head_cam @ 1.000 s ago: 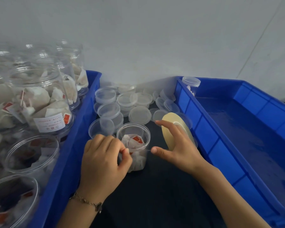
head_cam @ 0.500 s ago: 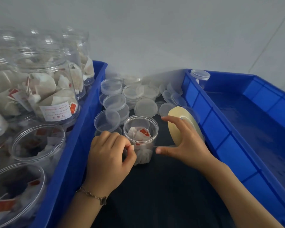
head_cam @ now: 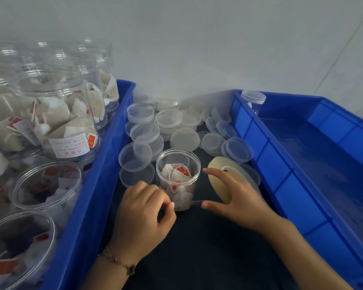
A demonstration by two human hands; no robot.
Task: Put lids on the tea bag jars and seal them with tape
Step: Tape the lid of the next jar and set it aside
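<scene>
**Tape drawn out beside an unlidded tea bag jar**

Little has shifted in the past second: both hands keep their places at the small jar, and only the view has tipped slightly lower. Right of the small jar, a blue bin holds one lidded jar in its far corner. Left of the small jar, another blue bin is packed with large clear jars of tea bags, the nearest ones lidless. Behind the small jar, a heap of clear lids lies on the dark work surface. The small jar stands upright between the bins, open-topped, tea bags inside. Just right of it, the right hand steadies a tape roll on edge, index finger over the rim and thumb stretched toward the jar. Just left and in front of it, the left hand, fingers curled, pinches the tape's free end against the jar's lower wall; a thin strip runs from it to the roll. A bracelet circles the left wrist.
</scene>
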